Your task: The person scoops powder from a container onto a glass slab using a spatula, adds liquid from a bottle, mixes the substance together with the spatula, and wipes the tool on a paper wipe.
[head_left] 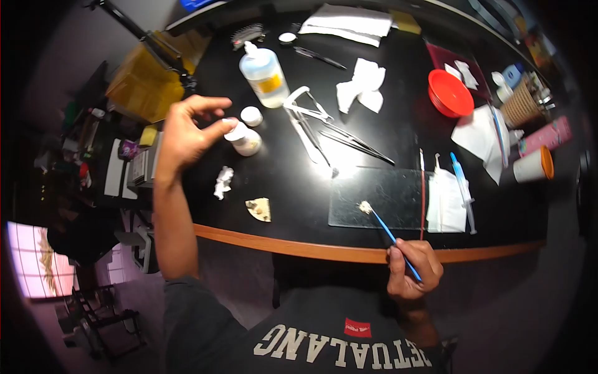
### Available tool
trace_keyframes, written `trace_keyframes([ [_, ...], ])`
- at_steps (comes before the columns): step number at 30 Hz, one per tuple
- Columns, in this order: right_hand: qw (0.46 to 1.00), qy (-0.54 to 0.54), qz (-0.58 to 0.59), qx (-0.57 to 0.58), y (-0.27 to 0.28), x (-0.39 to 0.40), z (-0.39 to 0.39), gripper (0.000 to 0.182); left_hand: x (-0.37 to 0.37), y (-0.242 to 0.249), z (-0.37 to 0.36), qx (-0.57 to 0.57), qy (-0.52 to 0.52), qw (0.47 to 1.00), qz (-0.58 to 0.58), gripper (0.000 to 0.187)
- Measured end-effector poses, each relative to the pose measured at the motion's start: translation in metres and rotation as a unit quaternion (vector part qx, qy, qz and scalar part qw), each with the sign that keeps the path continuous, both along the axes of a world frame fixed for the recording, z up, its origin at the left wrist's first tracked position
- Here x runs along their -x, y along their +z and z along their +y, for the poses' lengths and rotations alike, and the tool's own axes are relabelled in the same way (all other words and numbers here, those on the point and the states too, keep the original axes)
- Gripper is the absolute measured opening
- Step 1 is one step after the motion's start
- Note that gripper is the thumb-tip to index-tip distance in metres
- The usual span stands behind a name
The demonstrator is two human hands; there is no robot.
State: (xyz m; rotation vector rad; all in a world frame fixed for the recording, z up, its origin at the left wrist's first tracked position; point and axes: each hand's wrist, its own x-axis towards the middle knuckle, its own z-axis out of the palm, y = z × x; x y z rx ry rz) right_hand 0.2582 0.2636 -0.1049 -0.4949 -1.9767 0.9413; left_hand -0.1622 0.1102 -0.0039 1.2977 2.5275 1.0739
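Observation:
My left hand [190, 131] is beside a small white bottle [244, 141], thumb right at its top and fingers spread apart. A round white cap [251, 116] lies just behind the bottle. In my right hand [414, 268], at the table's front edge, a thin blue stick [389, 234] is pinched between thumb and fingers. Its far end meets a small lump of whitish paste [365, 207] on a clear glass plate [349, 187]. Nearer my left forearm are a crumpled white scrap [223, 182] and a stained, cream-coloured piece [258, 210].
Behind the white bottle stands a large clear bottle [264, 75] with a yellow label. Metal tweezers [358, 146] lie mid-table. To the right are a blue syringe [461, 187], white paper [445, 209], a red bowl [450, 95] and a white cup [529, 167]. Crumpled tissue [362, 86] lies farther back.

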Motion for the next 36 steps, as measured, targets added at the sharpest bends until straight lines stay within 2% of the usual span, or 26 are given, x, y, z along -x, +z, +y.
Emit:
trace_keyframes([
  [3,1.000,0.009,0.003,-0.005,0.003,0.000,0.000,0.018,0.024,0.008,0.030,-0.009,-0.001,1.000,-0.007,0.062],
  [5,0.999,0.013,-0.004,-0.031,0.003,0.000,0.000,0.019,0.030,0.013,0.059,0.011,0.011,1.000,0.005,0.089],
  [7,0.999,0.014,-0.013,-0.043,0.003,-0.001,-0.001,0.020,0.030,0.016,0.082,0.024,-0.004,0.999,-0.037,0.090],
  [10,0.999,0.015,-0.011,-0.046,0.000,-0.005,-0.001,0.023,0.050,0.011,0.101,0.065,-0.093,0.987,-0.110,0.080],
  [14,0.998,0.024,0.001,-0.055,-0.004,-0.002,0.001,0.025,0.058,0.004,0.112,0.056,-0.066,0.992,-0.091,0.066],
  [17,0.998,0.026,-0.005,-0.065,-0.005,0.003,0.000,0.024,0.051,0.006,0.111,0.038,-0.061,0.992,-0.100,0.064],
  [20,0.997,0.022,-0.005,-0.069,-0.005,0.003,0.000,0.025,0.043,0.015,0.105,-0.041,-0.052,0.993,-0.093,0.062],
  [25,0.999,0.019,0.008,-0.036,-0.003,0.000,0.001,0.021,0.005,0.067,0.064,-0.219,-0.066,0.973,-0.042,0.062],
  [27,1.000,0.008,0.017,-0.011,0.002,-0.002,0.002,0.019,-0.012,0.073,0.032,-0.353,-0.052,0.934,-0.015,0.072],
  [28,1.000,0.008,0.017,0.019,0.004,-0.004,0.002,0.018,-0.036,0.074,0.019,-0.412,-0.085,0.905,-0.061,0.079],
  [30,0.998,0.003,0.003,0.059,0.006,-0.005,0.003,0.018,-0.095,0.066,0.000,-0.456,-0.149,0.866,-0.145,0.095],
  [32,0.995,-0.001,-0.014,0.102,0.011,-0.007,0.002,0.018,-0.126,0.033,-0.014,-0.409,-0.251,0.849,-0.223,0.104],
  [34,0.995,0.006,-0.009,0.098,0.011,-0.005,0.004,0.018,-0.162,0.011,-0.031,-0.271,-0.229,0.916,-0.189,0.100],
  [36,0.995,0.020,-0.014,0.092,0.013,-0.007,0.008,0.017,-0.194,0.013,-0.025,-0.089,-0.143,0.981,-0.093,0.090],
])
